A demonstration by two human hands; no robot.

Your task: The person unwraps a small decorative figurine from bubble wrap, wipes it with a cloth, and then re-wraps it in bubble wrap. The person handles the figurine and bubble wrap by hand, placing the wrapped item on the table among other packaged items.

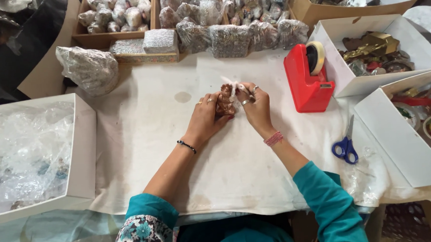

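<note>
A small brown figurine stands upright on the white cloth at the middle of the table, held between both hands. My left hand grips its left side and base. My right hand grips its right side and presses a small wad of white material against its top. Rings are on fingers of both hands, a dark bracelet is on the left wrist and a red thread band on the right.
A red tape dispenser stands right of the hands, blue-handled scissors lie nearer. White boxes of trinkets sit right, a box of clear wrap left. Bubble-wrapped items and cardboard trays line the far edge.
</note>
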